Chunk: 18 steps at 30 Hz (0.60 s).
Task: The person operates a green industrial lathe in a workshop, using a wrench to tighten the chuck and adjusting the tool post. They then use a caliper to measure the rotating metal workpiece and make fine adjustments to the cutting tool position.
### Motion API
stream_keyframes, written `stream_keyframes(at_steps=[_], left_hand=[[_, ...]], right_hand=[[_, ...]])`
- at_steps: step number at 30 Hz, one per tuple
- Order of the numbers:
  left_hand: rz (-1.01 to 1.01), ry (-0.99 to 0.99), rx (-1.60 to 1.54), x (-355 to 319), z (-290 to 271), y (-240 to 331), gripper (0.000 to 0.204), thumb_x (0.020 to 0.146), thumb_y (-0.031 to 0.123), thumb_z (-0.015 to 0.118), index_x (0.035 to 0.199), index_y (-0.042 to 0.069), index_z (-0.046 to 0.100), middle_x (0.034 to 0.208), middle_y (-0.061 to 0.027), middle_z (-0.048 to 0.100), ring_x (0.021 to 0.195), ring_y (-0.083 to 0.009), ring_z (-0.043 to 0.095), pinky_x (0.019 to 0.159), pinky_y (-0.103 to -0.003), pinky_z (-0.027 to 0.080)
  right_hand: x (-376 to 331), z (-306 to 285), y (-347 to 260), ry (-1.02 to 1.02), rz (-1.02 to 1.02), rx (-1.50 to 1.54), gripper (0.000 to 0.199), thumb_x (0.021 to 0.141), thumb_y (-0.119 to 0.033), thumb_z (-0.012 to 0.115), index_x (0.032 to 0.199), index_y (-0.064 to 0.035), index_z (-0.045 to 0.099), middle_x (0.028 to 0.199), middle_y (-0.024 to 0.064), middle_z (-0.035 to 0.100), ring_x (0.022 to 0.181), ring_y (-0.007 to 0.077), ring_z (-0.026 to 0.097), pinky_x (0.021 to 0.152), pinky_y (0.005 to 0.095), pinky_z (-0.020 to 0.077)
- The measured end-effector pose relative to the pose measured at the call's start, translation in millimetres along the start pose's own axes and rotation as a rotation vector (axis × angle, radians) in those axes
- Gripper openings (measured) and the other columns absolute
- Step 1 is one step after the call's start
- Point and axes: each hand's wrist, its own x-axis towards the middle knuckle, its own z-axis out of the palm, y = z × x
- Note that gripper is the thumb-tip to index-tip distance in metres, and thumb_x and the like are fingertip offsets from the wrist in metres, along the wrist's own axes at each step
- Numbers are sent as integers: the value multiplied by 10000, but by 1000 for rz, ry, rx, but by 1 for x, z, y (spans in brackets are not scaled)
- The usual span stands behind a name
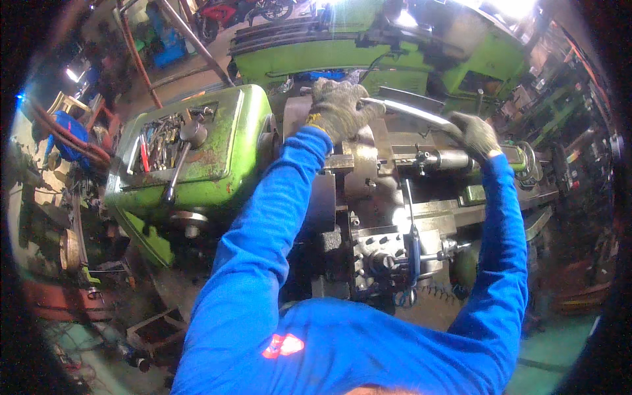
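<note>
Both of my hands wear grey knit gloves. A long, shiny metal bar (pixel 413 113) runs between them above the lathe. My left hand (pixel 339 107) is closed around its left end, over the top of the lathe chuck (pixel 359 168). Farther right, my right hand (pixel 475 133) grips the bar's other end with the fingers wrapped round it. What the left end of the bar meets is hidden under the left glove. Below my hands sits the tool post (pixel 382 260), with a blue air gun (pixel 413 253) lying across it.
The green headstock (pixel 230 141) stands at left, its top tray holding loose tools (pixel 161 141) and a lever (pixel 178 171) rising in front. The tailstock (pixel 454 160) is at right under my right arm. Another green machine (pixel 329 62) stands behind.
</note>
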Motion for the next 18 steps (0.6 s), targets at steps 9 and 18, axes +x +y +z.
stream_keyframes(at_steps=[9, 18], left_hand=[[-58, -409, -274, 59, 11, -34, 652, 965, 535, 581, 1469, 120, 578, 1450, -266, 549, 1514, -385, 326, 1263, -513, 179], [53, -377, 321, 65, 15, 2, 652, 1008, 256, 514, 1561, -29, 319, 1266, -360, 648, 1265, -437, 626, 1038, -539, 504]], right_hand=[[-252, -55, -3, 224, 15, 1121, 851, 780, -619, 808, 1302, 31, 636, 1147, 110, 690, 1010, 207, 676, 855, 343, 549], [-355, 9, 25, 345, 392, 713, 547, 1002, -479, 662, 1270, -3, 653, 1125, 61, 669, 1003, 168, 602, 866, 309, 500]])
